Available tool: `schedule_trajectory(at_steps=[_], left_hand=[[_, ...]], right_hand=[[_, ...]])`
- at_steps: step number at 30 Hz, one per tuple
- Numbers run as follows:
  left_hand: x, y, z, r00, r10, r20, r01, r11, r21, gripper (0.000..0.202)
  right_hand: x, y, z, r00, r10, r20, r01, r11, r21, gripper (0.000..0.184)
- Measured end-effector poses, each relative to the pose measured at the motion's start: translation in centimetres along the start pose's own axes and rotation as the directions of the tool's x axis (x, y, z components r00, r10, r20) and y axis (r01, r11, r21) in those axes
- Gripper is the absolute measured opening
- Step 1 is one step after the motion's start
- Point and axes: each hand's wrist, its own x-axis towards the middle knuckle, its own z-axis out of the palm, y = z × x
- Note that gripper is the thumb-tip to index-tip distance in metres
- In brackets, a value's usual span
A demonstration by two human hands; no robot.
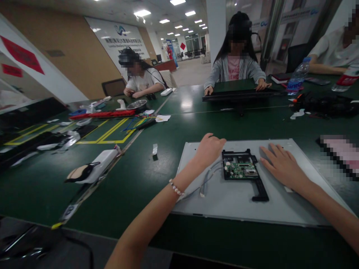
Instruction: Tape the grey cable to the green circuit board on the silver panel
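A flat grey metal panel, like the back of a display, lies on the green table in front of me. On it sits a black plastic bracket holding a green circuit board with white connectors. Grey cables run from the board's left side toward the panel's near left edge. My left hand is over the panel's far part, fingers curled beside the bracket's top left corner; what they hold, if anything, is hidden. My right hand rests on the panel right of the bracket, fingers spread and holding nothing.
A small silvery strip and a white device lie to my left. Across the table a person holds a black flat panel. A water bottle, a dark bundle and a blurred phone-like object are on the right.
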Motion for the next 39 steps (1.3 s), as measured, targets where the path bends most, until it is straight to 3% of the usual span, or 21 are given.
schedule_trajectory(at_steps=[4, 9, 19, 27, 31, 35, 37, 39], left_hand=[[1.5, 1.5, 1.5, 0.995, 0.066, 0.075, -0.067, 0.998, 0.018, 0.017], [1.2, 1.6, 2.5, 0.990, 0.102, 0.097, -0.102, 0.995, -0.005, 0.015], [1.0, 2.3, 1.9, 0.981, 0.149, 0.122, -0.159, 0.985, 0.070, 0.015], [0.9, 1.3, 1.1, 0.985, 0.032, 0.169, -0.007, 0.989, -0.145, 0.024], [0.8, -0.7, -0.1, 0.988, -0.052, 0.144, 0.086, 0.966, -0.243, 0.031], [0.4, -5.0, -1.9, 0.972, -0.172, 0.159, 0.209, 0.945, -0.253, 0.033], [-0.3, -8.2, -2.4, 0.931, -0.313, 0.188, 0.344, 0.925, -0.160, 0.031], [-1.6, -11.9, -2.5, 0.835, -0.512, 0.204, 0.525, 0.851, -0.016, 0.030]], right_hand=[[0.0, -0.4, -0.3, 1.000, 0.013, -0.010, -0.013, 1.000, 0.000, 0.057], [0.0, -0.6, -0.5, 1.000, 0.017, -0.004, -0.017, 1.000, 0.009, 0.056], [0.0, -0.5, -0.5, 1.000, 0.001, -0.009, -0.001, 1.000, 0.002, 0.056], [0.0, -0.4, -0.5, 1.000, -0.011, -0.010, 0.011, 1.000, -0.006, 0.055], [-0.1, -0.4, -0.5, 1.000, 0.000, -0.011, 0.000, 1.000, 0.005, 0.056], [-0.2, -0.5, -0.7, 1.000, 0.008, -0.001, -0.008, 0.999, 0.041, 0.058], [-0.2, -0.5, -0.7, 1.000, 0.014, 0.000, -0.014, 0.998, 0.068, 0.058], [-0.2, -0.4, -0.7, 1.000, 0.016, 0.000, -0.016, 0.995, 0.095, 0.058]])
